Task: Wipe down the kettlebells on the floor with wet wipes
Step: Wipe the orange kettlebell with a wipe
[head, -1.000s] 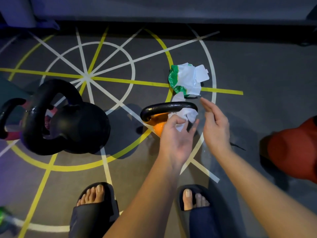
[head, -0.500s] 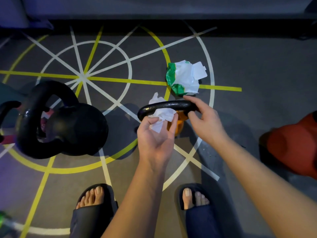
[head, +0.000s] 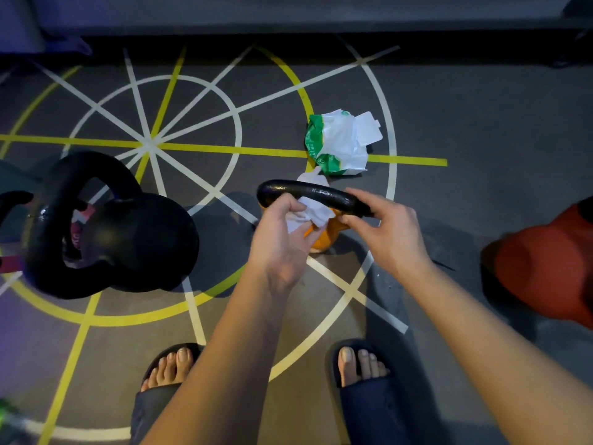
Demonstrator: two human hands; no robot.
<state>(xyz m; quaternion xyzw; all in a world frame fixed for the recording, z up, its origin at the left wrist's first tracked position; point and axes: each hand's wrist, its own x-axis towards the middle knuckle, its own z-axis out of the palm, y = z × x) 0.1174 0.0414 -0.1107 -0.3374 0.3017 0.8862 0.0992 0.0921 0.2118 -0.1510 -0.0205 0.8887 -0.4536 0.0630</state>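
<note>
While wiping in the middle of the frame, pinched the wet wipe (head: 308, 216) in the curled fingers of the left hand (head: 282, 242) and pressed it up under the black handle (head: 314, 195) of the small orange kettlebell (head: 321, 240). Gripped the right end of that handle with the right hand (head: 388, 232), thumb below and fingers curled over the top. Worked with the kettlebell low down, seemingly on the floor (head: 481, 123), just above the two feet in the picture.

Could have gone wrong in a few ways. Might have tipped the little kettlebell, with only a light pinch on one end and a push from the wipe side. Might have let it roll toward the bare toes (head: 356, 358) in open sandals at the bottom of the frame. Might have slipped on a wet handle too. Could have missed the orange body, mostly hidden under both hands.

Had open floor at the upper right and in the gap down to the feet. Had less room elsewhere: the wipes pack (head: 340, 142) just above the handle, the big black kettlebell (head: 128, 239) at the left, near but apart, a red thing (head: 545, 264) at the right edge, well apart, and a dark wall edge (head: 288, 43) along the top.
</note>
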